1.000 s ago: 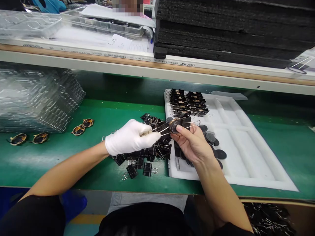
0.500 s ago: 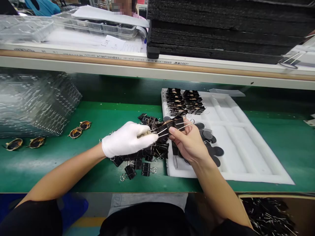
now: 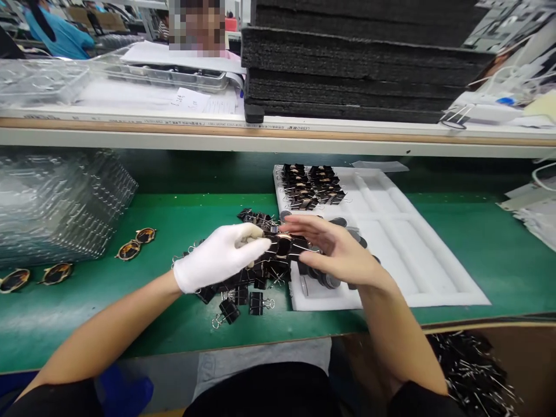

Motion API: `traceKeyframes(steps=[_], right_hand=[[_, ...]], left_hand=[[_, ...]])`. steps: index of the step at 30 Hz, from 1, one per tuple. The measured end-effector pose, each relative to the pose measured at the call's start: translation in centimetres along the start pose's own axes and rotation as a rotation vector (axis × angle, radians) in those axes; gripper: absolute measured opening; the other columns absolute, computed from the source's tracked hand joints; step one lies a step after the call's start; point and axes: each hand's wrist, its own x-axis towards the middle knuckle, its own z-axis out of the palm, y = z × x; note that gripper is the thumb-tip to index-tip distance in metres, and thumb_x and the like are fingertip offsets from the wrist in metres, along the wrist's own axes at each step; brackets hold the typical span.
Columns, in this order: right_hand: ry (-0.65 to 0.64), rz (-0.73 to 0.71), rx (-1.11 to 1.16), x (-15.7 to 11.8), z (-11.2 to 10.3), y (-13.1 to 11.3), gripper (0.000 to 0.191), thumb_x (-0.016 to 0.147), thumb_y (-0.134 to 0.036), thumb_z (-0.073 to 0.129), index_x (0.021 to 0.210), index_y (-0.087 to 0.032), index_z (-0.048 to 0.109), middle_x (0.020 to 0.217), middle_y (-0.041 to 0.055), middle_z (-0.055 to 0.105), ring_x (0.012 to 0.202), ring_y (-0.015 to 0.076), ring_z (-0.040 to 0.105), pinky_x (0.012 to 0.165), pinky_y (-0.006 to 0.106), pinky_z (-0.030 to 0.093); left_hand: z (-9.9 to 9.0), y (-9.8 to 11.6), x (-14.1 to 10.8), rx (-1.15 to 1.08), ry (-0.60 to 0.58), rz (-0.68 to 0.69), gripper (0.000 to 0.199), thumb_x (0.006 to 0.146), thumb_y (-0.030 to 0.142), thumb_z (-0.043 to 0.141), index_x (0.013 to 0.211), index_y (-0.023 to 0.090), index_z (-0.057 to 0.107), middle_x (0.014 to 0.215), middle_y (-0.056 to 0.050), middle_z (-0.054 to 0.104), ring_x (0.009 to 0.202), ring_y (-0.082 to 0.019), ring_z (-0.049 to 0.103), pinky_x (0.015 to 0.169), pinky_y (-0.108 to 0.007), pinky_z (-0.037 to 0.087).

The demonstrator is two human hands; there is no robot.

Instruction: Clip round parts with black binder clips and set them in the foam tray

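My left hand (image 3: pixel 219 255), in a white glove, pinches a round gold-rimmed piece (image 3: pixel 284 245) with black binder clips on its two sides. My bare right hand (image 3: pixel 343 249) is beside it, fingers stretched and apart around the right-hand binder clip (image 3: pixel 300 248); whether they touch it is unclear. Below the hands is a heap of loose binder clips (image 3: pixel 256 302), partly hidden by the glove. Dark round discs (image 3: pixel 330 280) lie on the white foam tray (image 3: pixel 417 278), partly behind my right hand. Rows of clipped pieces (image 3: pixel 310 186) stand at the tray's far left corner.
Gold-rimmed round pieces (image 3: pixel 129 249) lie on the green table at left, before stacked clear plastic trays (image 3: pixel 61 208). A shelf (image 3: pixel 174 140) with black foam blocks (image 3: pixel 347 81) crosses the back. A box of binder clips (image 3: pixel 473 370) sits below right. A person is beyond the shelf.
My right hand has loosened from the binder clip and spread its fingers. The left hand still holds the clipped round piece, now with its face showing. The view has shifted slightly.
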Motion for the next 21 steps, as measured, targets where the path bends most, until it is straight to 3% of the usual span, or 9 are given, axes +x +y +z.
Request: traceKeyframes(steps=[4,6,9,13,15,17,21], right_hand=[[0.078,0.064,-0.288,0.3,1.4,-0.6,0.023,0.091,-0.035,0.075,0.112,-0.027,0.076,0.112,0.0034,0.076,0.103,0.0246,0.071,0.095,0.041,0.055],[0.091,0.082,-0.343,0.3,0.4,-0.6,0.017,0.091,-0.032,0.072,0.106,-0.026,0.077,0.104,0.0027,0.077,0.097,0.0236,0.071,0.092,0.040,0.055],[0.241,0.062,-0.462,0.4,-4.6,0.3,0.017,0.088,-0.036,0.072,0.099,-0.024,0.077,0.101,0.0052,0.077,0.094,0.0250,0.071,0.091,0.042,0.055],[0.415,0.137,-0.686,0.8,-13.7,4.0,0.028,0.080,-0.045,0.077,0.095,-0.020,0.077,0.098,0.0100,0.076,0.095,0.0292,0.069,0.093,0.046,0.054],[0.432,0.179,-0.715,1.0,-16.8,6.4,0.031,0.079,-0.047,0.077,0.090,-0.019,0.076,0.099,0.0123,0.076,0.096,0.0301,0.069,0.095,0.048,0.053],[0.442,0.184,-0.726,1.1,-18.3,8.7,0.031,0.078,-0.047,0.078,0.087,-0.018,0.075,0.108,0.0156,0.074,0.103,0.0318,0.068,0.098,0.050,0.052],[0.458,0.170,-0.757,1.1,-18.2,12.1,0.032,0.081,-0.048,0.078,0.093,-0.018,0.077,0.128,0.0196,0.065,0.121,0.0335,0.061,0.104,0.052,0.049]], left_hand=[[0.4,0.1,-0.3,0.140,-0.057,0.028,0.044,0.100,0.058,0.050,0.117,0.022,0.067,0.086,0.000,0.072,0.076,-0.017,0.066,0.067,-0.028,0.049],[0.3,0.3,-0.6,0.195,-0.096,0.046,0.049,0.100,0.057,0.050,0.135,0.024,0.060,0.093,0.000,0.073,0.082,-0.018,0.067,0.073,-0.030,0.050],[-0.2,0.7,-1.0,0.298,-0.073,0.066,0.055,0.102,0.057,0.047,0.147,0.025,0.052,0.098,-0.001,0.074,0.088,-0.020,0.068,0.080,-0.033,0.051],[-1.1,1.2,-1.1,0.388,-0.024,0.103,0.048,0.103,0.056,0.043,0.135,0.025,0.062,0.120,-0.004,0.074,0.105,-0.023,0.068,0.090,-0.035,0.052],[-1.3,1.3,-1.1,0.412,-0.030,0.130,0.046,0.103,0.054,0.043,0.131,0.025,0.065,0.128,-0.005,0.072,0.111,-0.024,0.067,0.094,-0.036,0.052],[-1.4,1.3,-1.1,0.425,-0.040,0.149,0.045,0.104,0.052,0.043,0.131,0.026,0.066,0.130,-0.005,0.072,0.113,-0.024,0.067,0.096,-0.036,0.052],[-1.5,1.1,-1.1,0.425,-0.048,0.174,0.042,0.104,0.050,0.043,0.129,0.026,0.067,0.130,-0.004,0.072,0.115,-0.023,0.066,0.099,-0.036,0.051]])
